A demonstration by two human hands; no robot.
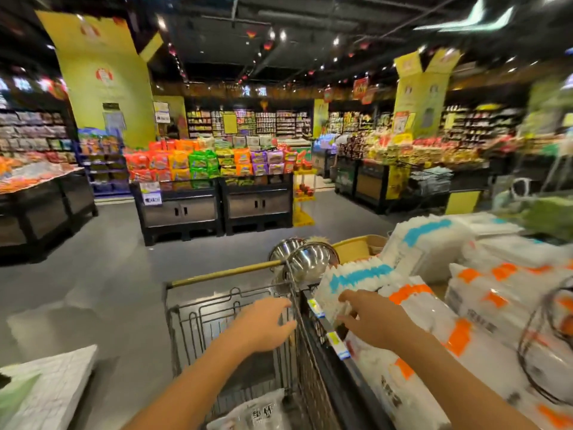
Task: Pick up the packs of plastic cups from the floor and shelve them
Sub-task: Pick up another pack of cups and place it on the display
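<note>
- The right hand (pixel 373 321) reaches forward over the edge of a display shelf (pixel 328 364), fingers spread apart and curled down onto a pack of plastic cups with a blue band (pixel 350 283); the fingertips touch its near end, but the blur hides whether they truly grip it.
- The left hand (pixel 263 325) is stretched out beside it, palm down, fingers loosely apart, hovering over the wire rim of a shopping cart (pixel 229 308) and holding nothing.
- The blue-banded pack lies at the front left corner of the shelf, tilted up against other packs.
- Just to its right lies a pack with an orange band (pixel 412 297), and more orange-banded packs (pixel 502 293) fill the shelf further right.
- Behind them another blue-banded pack (pixel 431 240) stands higher on the pile.
- Small price tags (pixel 335 338) are clipped along the shelf's front edge below the right hand.
- The cart stands touching the shelf's left side; a clear bag with printed text (pixel 257 411) rests in its basket.
- 2 shiny steel bowls (pixel 305 257) sit beyond the far end of the cart's brass-coloured handle.
- Across the grey floor (pixel 108 259), store displays of bright snack bags (pixel 210 162) stand well apart.
</note>
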